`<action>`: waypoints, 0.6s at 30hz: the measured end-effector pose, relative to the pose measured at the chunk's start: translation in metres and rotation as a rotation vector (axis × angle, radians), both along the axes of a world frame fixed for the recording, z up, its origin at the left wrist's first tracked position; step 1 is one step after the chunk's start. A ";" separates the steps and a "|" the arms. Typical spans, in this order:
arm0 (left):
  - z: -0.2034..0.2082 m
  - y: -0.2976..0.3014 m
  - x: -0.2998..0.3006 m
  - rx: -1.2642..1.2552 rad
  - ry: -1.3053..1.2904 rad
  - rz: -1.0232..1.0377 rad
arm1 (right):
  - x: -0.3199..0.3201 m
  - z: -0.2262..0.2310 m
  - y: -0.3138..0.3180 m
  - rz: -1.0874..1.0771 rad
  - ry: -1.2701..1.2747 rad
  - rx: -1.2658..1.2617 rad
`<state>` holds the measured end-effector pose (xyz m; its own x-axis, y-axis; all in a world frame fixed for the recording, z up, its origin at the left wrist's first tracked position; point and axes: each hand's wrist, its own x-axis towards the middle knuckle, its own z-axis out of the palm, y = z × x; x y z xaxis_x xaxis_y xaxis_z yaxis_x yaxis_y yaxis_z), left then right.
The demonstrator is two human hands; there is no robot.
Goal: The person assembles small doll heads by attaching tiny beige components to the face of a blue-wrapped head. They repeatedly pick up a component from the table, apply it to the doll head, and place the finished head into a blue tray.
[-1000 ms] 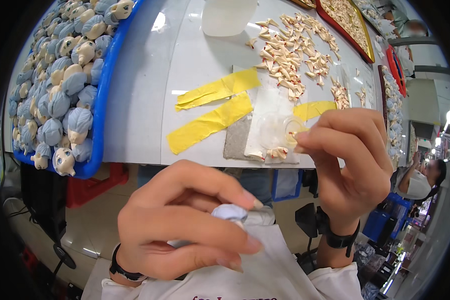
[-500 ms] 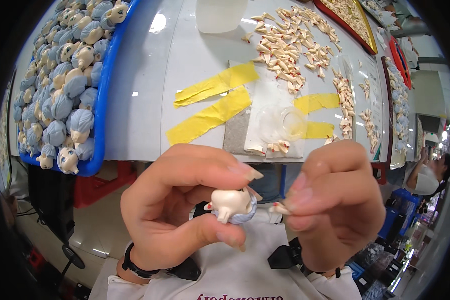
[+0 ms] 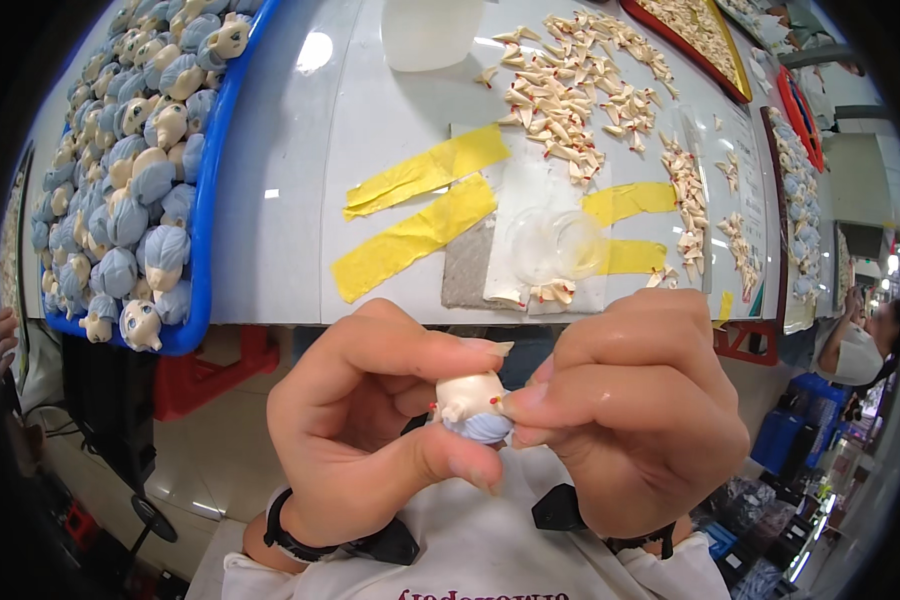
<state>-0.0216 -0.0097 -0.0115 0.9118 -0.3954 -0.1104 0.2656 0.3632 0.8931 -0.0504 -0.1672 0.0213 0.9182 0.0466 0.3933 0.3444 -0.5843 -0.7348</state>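
Observation:
A small doll head [image 3: 470, 393] with cream skin and pale blue hair is pinched between the thumb and fingers of my left hand [image 3: 335, 420]. Its neck stub faces up, and the blue hair lies on the side nearest me. A red-tipped part shows at the head's left side. My right hand [image 3: 640, 400] pinches a small pointed ear piece [image 3: 497, 401], cream with a red end, against the head's right side. My right fingertips hide most of this piece. Both hands are just off the table's near edge.
A blue tray [image 3: 202, 240] of similar doll heads stands at the left. Loose ear pieces [image 3: 560, 110] lie heaped on the white table [image 3: 280, 220]. Yellow tape strips [image 3: 420, 235], clear round lids [image 3: 560, 243] and a translucent container [image 3: 430, 35] are there too. Another person sits far right.
My right hand has moved left, bringing the ear piece from a gap away to the head's side. My left hand has turned the head, so its neck stub now points more upward.

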 end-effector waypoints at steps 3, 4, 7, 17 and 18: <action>0.000 0.002 0.001 0.113 -0.148 0.007 | -0.003 0.003 -0.003 0.006 0.072 0.086; 0.000 0.005 0.002 0.187 -0.303 0.021 | -0.004 0.006 -0.006 0.012 0.102 0.123; -0.002 -0.002 0.007 0.331 -0.712 0.058 | -0.013 0.009 -0.012 -0.002 0.236 0.298; 0.014 -0.004 0.000 0.785 -1.007 0.072 | -0.030 0.039 -0.159 -0.733 0.257 0.093; 0.014 -0.001 0.002 0.781 -1.014 0.062 | -0.037 0.036 -0.198 -0.855 0.320 -0.048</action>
